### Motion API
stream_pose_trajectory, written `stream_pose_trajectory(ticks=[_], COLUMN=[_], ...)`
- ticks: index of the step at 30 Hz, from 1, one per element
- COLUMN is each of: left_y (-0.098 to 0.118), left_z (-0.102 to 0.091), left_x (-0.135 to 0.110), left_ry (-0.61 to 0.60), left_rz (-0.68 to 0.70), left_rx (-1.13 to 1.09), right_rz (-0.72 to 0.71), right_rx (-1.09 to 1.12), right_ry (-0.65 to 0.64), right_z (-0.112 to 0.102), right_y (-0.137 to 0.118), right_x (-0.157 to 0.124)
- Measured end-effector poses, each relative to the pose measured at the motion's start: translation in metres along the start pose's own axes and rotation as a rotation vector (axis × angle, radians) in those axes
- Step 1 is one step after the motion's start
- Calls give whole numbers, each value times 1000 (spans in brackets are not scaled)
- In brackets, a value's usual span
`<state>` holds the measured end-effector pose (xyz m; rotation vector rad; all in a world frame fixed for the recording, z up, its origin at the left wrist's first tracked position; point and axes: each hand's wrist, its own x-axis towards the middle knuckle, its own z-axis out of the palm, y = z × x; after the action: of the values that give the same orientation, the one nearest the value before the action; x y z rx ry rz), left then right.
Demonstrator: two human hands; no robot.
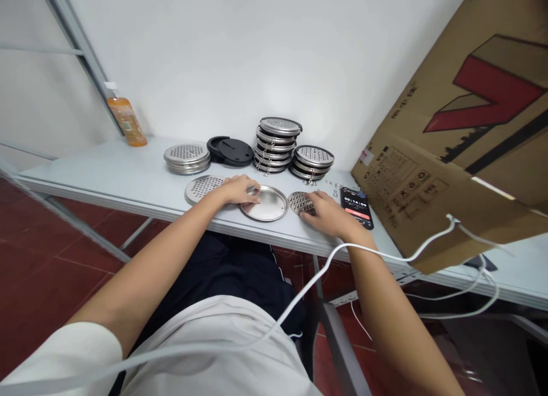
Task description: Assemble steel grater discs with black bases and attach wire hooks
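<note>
My left hand (240, 189) rests with curled fingers on the left rim of a plain round steel plate (268, 205) near the table's front edge. Just left of it lies a perforated steel disc (201, 187), partly under my wrist. My right hand (325, 212) lies on a small round grater-like disc (298, 202), fingers bent over its right part and pressing on it. Both discs lie flat on the pale table (107, 173).
Behind stand stacks of perforated metal lids (186, 158), (277, 145), (312, 162) and black round lids (231, 151). An orange drink bottle (125, 121) is at the back left. A phone showing a timer (357, 206) lies right of my hand. A cardboard box (462, 128) looms on the right; a white cable (385, 253) crosses.
</note>
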<state>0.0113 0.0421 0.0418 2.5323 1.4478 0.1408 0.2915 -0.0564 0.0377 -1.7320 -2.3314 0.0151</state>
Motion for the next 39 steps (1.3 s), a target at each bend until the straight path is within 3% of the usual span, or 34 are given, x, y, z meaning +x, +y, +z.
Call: stream_pose_trajectory(ticks=[5,11,20,28,33,39], left_y=[6,11,7,10,13,14], left_z=[-8,-15,-16,-17,-16,-18], left_x=[1,5,10,6,-1,-2], left_ry=[-53,-118,-139,-151,-114,-134], left_rz=[-23,-51,-42,-33,-47,-22], left_rx=[2,1,2,3,7,54], right_rz=[-5,-39,-72,-89,-44,-94], right_rx=[26,4,27,221,249,286], right_ry=[5,136,185,388,495,546], right_z=[20,34,35,31,20,16], right_y=[4,0,-5,7,7,-7], right_x=[-20,-38,-83,-103,-92,-42])
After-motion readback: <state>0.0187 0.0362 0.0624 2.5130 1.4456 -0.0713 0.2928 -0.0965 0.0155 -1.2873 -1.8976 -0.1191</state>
